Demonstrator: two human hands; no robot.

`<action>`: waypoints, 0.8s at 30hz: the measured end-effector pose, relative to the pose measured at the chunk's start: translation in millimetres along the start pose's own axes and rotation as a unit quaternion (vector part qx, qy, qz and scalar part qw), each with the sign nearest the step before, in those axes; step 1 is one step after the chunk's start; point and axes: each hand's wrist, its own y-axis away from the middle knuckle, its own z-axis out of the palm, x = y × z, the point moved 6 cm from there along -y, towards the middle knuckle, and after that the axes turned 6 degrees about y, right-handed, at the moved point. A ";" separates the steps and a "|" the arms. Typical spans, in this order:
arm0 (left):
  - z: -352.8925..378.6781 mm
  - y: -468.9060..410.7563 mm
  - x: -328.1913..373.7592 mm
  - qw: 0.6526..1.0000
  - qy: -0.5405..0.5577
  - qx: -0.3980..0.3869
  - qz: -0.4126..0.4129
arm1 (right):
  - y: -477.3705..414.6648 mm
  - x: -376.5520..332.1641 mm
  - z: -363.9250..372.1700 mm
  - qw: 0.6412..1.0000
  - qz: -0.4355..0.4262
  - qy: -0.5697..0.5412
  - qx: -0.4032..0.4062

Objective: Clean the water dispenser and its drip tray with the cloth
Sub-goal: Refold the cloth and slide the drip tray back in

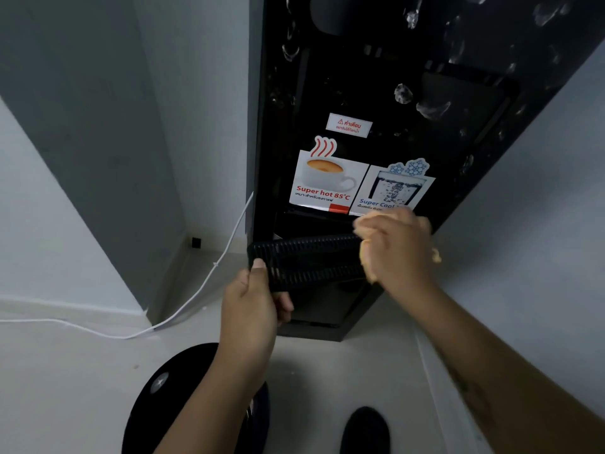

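Left hand (253,309) pinches drip tray (307,260) by its left edge, right hand (397,249) presses cloth (366,229) on its right end, before water dispenser (376,93) on pale floor (82,388).

Water dispenser (330,77): glossy black. Drip tray (311,260): black, slotted grid pattern. Cloth (366,253), at tray's 3 o'clock: pale yellow. Stickers (327,185): white, red and blue print. Cable (209,276): white.
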 end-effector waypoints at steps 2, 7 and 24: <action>6.4 1.9 -2.0 1.000 0.010 0.000 -0.004 | 21.4 -54.9 12.0 0.993 -0.107 -0.037 -0.029; -0.5 2.3 -1.5 1.000 0.008 0.022 -0.001 | 40.3 -46.3 12.5 0.973 -0.230 0.029 -0.017; 36.3 -21.0 2.3 0.998 -0.055 0.000 -0.016 | 52.9 47.7 -46.8 0.988 0.074 -0.041 0.126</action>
